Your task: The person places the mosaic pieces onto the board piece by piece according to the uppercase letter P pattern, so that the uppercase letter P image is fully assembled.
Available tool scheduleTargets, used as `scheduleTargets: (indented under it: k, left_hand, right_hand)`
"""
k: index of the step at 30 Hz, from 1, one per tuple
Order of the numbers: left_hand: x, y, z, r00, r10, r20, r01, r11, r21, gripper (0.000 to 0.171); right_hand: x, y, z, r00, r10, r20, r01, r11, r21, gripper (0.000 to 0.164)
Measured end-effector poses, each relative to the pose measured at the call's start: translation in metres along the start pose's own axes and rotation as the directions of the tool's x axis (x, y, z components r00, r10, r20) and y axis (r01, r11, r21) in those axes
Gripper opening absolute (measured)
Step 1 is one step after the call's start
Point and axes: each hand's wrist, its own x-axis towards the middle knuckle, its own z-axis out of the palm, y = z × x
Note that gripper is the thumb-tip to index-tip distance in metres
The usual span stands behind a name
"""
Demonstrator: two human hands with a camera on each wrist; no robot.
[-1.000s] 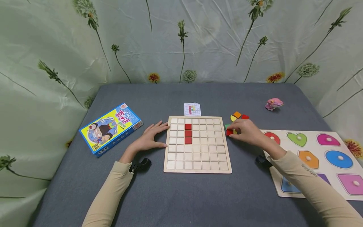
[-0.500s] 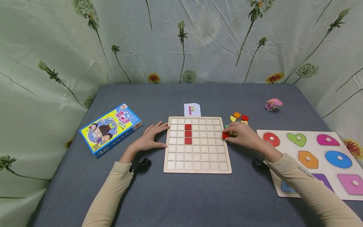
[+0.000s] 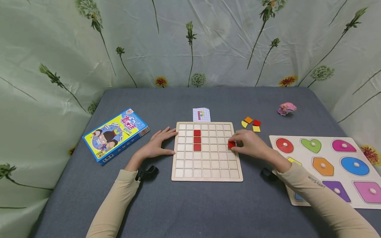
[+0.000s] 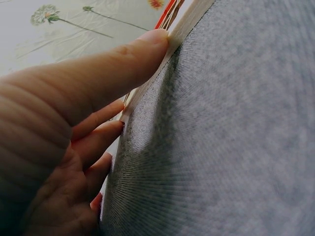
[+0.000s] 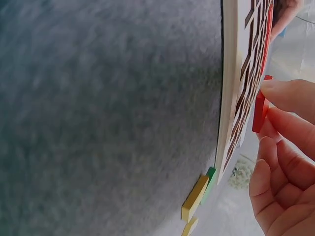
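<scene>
A square wooden grid board (image 3: 215, 164) lies in front of me, with a column of red square tiles (image 3: 197, 139) set in its cells. My left hand (image 3: 156, 143) rests at the board's left edge, fingers extended; in the left wrist view its thumb (image 4: 147, 46) touches the rim. Between thumb and fingers, my right hand (image 3: 251, 142) pinches another red square tile (image 5: 261, 112) over the board's right side. The right wrist view shows that tile tilted, close above the cells. Yellow (image 5: 195, 197) and green (image 5: 208, 184) pieces lie beside the board's edge, below that hand.
A small printed pattern card (image 3: 201, 114) sits behind the board. Loose orange (image 3: 248, 120), red and yellow pieces lie to its right. A blue and yellow box (image 3: 116, 134) is at left, a knobbed shape puzzle (image 3: 342, 168) at right, and a pink figurine (image 3: 287, 108) behind it.
My right hand has moved left from the loose pieces with the red tile, which is now over the board's right columns. The left hand has stayed at the board's edge.
</scene>
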Motion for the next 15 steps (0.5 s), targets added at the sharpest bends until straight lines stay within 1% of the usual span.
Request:
scheduleTargets:
  k: [9,15]
  left_hand:
    - [0.0,-0.001,0.0,1.0,-0.001,0.002,0.001,1.0,0.003,0.075]
    - [0.0,-0.001,0.0,1.0,0.003,0.001,-0.003,1.0,0.003,0.075]
  right_hand:
    - [0.005,-0.009,0.005,0.999,0.016,0.041,-0.018,0.999,0.038,0.026]
    - [0.011,-0.017,0.009,0.999,-0.013,0.036,0.012,0.999,0.035,0.023]
